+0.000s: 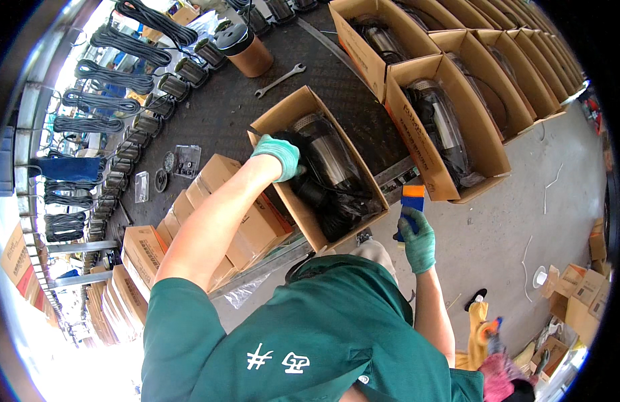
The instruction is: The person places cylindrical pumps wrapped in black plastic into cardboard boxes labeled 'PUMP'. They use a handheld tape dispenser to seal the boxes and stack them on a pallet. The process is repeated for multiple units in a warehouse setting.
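Note:
An open cardboard box (283, 201) stands at the near edge of the dark worktable. In it lies a steel cylindrical pump (333, 157) in clear plastic, with black cable (337, 218) bundled beside it. My left hand (280, 158), in a green glove, reaches over the box's left wall, fingers curled inward against the black contents; what they grip is hidden. My right hand (418, 244), also gloved, is closed around a blue tool with an orange end (412, 201), apart from the box at its right. The tool's exact kind is unclear.
Open boxes with pumps (451, 134) line the right. Closed cartons (246, 231) stand left of my box. A wrench (280, 80) and a brown container with a black top (246, 52) lie beyond. Coiled cables and motors (126, 114) fill the left. Another person (484, 335) is at lower right.

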A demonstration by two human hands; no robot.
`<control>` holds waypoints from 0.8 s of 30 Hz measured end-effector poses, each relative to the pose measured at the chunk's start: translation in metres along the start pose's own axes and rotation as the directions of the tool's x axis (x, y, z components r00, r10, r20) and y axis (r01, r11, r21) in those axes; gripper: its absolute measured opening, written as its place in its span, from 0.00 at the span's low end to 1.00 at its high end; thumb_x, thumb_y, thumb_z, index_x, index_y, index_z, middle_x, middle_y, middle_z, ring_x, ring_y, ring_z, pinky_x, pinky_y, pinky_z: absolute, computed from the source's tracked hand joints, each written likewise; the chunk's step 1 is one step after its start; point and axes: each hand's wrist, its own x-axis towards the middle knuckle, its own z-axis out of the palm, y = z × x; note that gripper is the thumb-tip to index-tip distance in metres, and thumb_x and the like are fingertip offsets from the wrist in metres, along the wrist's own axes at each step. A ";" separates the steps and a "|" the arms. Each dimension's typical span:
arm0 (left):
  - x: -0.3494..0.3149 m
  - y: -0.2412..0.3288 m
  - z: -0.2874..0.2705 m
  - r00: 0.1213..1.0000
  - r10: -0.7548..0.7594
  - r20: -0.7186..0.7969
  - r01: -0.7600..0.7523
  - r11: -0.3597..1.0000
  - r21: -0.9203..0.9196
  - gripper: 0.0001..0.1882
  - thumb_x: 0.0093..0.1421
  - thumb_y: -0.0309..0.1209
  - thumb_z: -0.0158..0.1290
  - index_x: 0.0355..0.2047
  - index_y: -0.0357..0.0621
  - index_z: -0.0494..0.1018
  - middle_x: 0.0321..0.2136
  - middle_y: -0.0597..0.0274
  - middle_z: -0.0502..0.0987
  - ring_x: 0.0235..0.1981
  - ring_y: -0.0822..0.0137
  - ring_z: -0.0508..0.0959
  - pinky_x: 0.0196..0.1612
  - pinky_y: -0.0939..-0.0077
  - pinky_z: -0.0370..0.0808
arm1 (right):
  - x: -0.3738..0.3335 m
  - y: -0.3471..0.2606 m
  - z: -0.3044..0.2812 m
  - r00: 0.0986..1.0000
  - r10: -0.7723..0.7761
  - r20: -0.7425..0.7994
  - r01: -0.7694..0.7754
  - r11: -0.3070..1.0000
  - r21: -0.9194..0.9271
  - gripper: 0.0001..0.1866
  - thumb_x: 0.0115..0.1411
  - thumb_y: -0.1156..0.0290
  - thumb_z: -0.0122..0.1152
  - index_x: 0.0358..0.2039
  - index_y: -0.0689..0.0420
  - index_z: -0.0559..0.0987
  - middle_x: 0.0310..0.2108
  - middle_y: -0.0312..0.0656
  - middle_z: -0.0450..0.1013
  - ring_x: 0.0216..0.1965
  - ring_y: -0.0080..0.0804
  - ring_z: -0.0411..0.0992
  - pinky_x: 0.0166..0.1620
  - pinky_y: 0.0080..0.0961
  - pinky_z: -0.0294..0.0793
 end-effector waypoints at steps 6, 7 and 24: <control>0.015 0.011 0.028 0.999 0.022 0.049 -0.010 0.970 -0.242 0.34 0.72 0.56 0.46 0.68 0.46 0.70 0.58 0.42 0.79 0.58 0.41 0.79 0.63 0.49 0.73 | 0.000 -0.010 0.006 1.000 0.006 0.019 -0.006 1.000 -0.006 0.16 0.70 0.74 0.62 0.57 0.59 0.79 0.39 0.37 0.75 0.35 0.25 0.76 0.38 0.28 0.84; 0.017 0.011 0.033 0.999 0.047 0.027 -0.039 0.971 -0.235 0.36 0.72 0.57 0.46 0.71 0.47 0.66 0.60 0.42 0.78 0.59 0.40 0.78 0.64 0.49 0.72 | -0.002 -0.012 0.008 1.000 0.004 0.024 -0.003 1.000 -0.010 0.16 0.70 0.74 0.63 0.57 0.59 0.79 0.39 0.37 0.75 0.35 0.25 0.76 0.38 0.28 0.84; -0.006 0.077 0.048 0.981 0.161 -0.107 -0.177 0.970 -0.164 0.53 0.49 0.58 0.70 0.69 0.42 0.66 0.60 0.40 0.75 0.62 0.43 0.76 0.61 0.51 0.76 | 0.002 -0.016 0.034 0.993 -0.115 0.010 0.115 0.987 -0.115 0.16 0.71 0.73 0.63 0.58 0.58 0.79 0.43 0.37 0.77 0.38 0.22 0.76 0.40 0.25 0.82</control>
